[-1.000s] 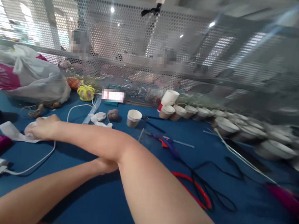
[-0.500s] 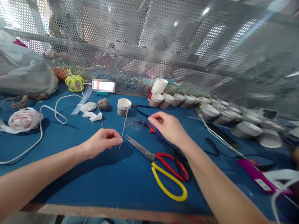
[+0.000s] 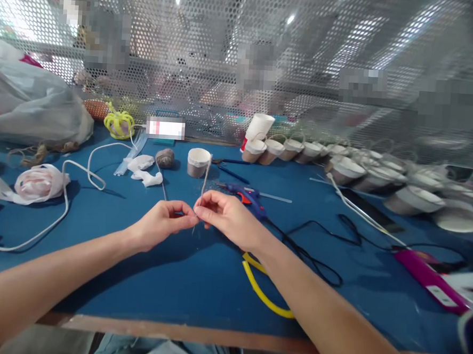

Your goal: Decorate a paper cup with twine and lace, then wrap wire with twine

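Observation:
Near the middle of the blue table, my left hand (image 3: 167,221) pinches a thin grey-brown string (image 3: 205,183). My right hand (image 3: 224,216) meets it there, thumb and fingers closed on the same string. The string stands up above the fingers, and a short end hangs below them. Behind the hands is a small cup (image 3: 198,164), grey-brown with a white rim. A ball of grey yarn (image 3: 165,159) lies to its left, its strand running toward my left hand. Under my right forearm, scissors (image 3: 267,294) show only part of their yellow handle.
A blue glue gun (image 3: 245,194) with a black cord lies right of the hands, pliers (image 3: 232,169) behind it. Several wrapped cups (image 3: 347,170) line the right side. A purple power strip (image 3: 430,279) is far right. White cable (image 3: 64,209) and a ribbon roll (image 3: 39,183) lie left.
My right hand has moved left and toward me from beside the glue gun to the string at my left hand. Its arm now covers most of the scissors; the glue gun shows fully.

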Demonstrator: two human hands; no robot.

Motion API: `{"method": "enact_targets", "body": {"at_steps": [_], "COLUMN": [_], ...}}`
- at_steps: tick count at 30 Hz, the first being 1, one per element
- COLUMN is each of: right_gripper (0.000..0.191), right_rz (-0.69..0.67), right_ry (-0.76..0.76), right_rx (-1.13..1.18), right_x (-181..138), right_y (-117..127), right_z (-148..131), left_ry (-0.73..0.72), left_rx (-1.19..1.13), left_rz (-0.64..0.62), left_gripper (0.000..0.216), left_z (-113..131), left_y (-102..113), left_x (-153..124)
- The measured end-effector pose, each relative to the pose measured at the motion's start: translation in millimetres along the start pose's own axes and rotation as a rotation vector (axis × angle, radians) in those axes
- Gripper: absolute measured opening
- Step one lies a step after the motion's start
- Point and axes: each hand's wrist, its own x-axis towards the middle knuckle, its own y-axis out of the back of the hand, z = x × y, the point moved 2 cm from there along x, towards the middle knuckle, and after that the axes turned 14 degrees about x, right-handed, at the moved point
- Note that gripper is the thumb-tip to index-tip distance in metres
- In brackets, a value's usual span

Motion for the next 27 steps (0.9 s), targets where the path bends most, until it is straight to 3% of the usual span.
{"method": "enact_targets", "body": {"at_steps": [5, 11, 18, 27], "right_gripper": [0.021, 0.015, 0.013, 0.013], "right_rz": [-0.095, -0.068, -0.035, 0.041], "right_ry": [-0.042, -0.05, -0.047, -0.013], "right_rx": [-0.027, -0.097, -0.164, -0.301], "right_x": [-1.9, -4.0, -4.9, -5.9], "right_y": [1.8, 1.4, 1.4, -3.6], "right_z": [5.3, 7.2, 9.9, 10.3], "left_ry": [0.012, -0.004, -0.033, 0.047], "left_rx": [0.031, 0.104, 0.22, 0.131], "left_rz": [-0.026, -0.105, -0.035, 0.003], "left_gripper": [0.03, 0.022, 0.021, 0.019], "left_z": [-0.2, 6.3, 7.0, 6.6], "left_y": [0.3, 5.2, 7.0, 4.3], "left_x": [0.3, -0.7, 0.6, 0.3]}}
